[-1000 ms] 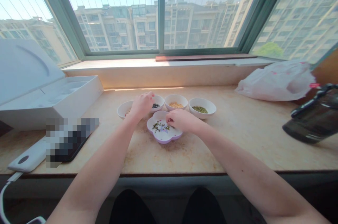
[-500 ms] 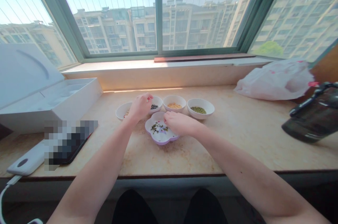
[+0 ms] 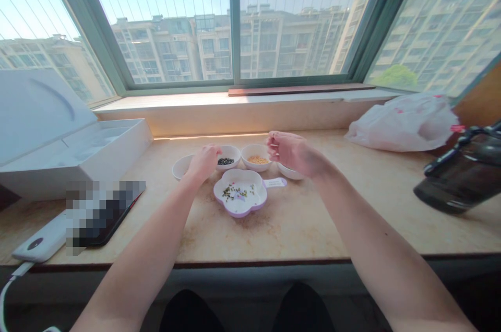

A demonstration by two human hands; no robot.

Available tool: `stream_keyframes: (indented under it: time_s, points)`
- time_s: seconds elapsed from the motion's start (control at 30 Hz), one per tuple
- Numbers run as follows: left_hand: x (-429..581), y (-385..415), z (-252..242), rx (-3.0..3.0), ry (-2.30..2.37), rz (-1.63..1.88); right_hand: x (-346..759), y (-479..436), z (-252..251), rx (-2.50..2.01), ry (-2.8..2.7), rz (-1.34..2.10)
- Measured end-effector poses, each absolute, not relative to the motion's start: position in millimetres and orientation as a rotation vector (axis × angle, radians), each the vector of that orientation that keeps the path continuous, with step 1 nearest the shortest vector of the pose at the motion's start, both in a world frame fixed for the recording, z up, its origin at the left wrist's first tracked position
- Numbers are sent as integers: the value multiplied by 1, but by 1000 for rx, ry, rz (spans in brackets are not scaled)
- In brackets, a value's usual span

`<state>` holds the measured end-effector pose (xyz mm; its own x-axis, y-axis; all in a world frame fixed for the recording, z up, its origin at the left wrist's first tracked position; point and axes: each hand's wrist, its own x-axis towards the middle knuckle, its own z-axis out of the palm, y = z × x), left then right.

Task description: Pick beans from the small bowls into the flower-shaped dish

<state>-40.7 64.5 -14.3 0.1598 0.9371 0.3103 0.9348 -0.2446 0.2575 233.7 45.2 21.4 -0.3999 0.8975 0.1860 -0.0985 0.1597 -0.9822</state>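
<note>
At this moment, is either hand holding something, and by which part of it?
It cannot be told: no held thing shows in the left hand or the right hand, but either could hide something small.

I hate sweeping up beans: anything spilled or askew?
Nothing stands out: loose beans lie inside the flower-shaped dish, the bowls look upright, and the counter shows no spill. The left hand and right hand partly hide two bowls.

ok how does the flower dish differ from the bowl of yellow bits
The flower dish has a lobed rim and a handle; the bowl of yellow bits is round, no handle visible. The dish is purple outside, the bowl white. The dish holds scattered greenish bits, the bowl heaped yellow ones. Both are mainly white inside.
</note>
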Motion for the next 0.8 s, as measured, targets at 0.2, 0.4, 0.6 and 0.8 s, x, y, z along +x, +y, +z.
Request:
stream_keyframes:
  time_s: [0.2, 0.4, 0.6, 0.8]
  points:
    - [-42, 67, -17, 2461, 1888, 520, 261, 47, 32, -689, -1354, 1632]
    - [-46, 72, -19, 2521, 1823, 447, 273, 67, 13, -1491, -1817, 880]
    - [-43, 84, -15, 2469, 1829, 366, 280, 75, 6, -2068, -1986, 292]
    - [-43, 100, -5, 2424, 1786, 184, 277, 70, 5, -2040, -1999, 201]
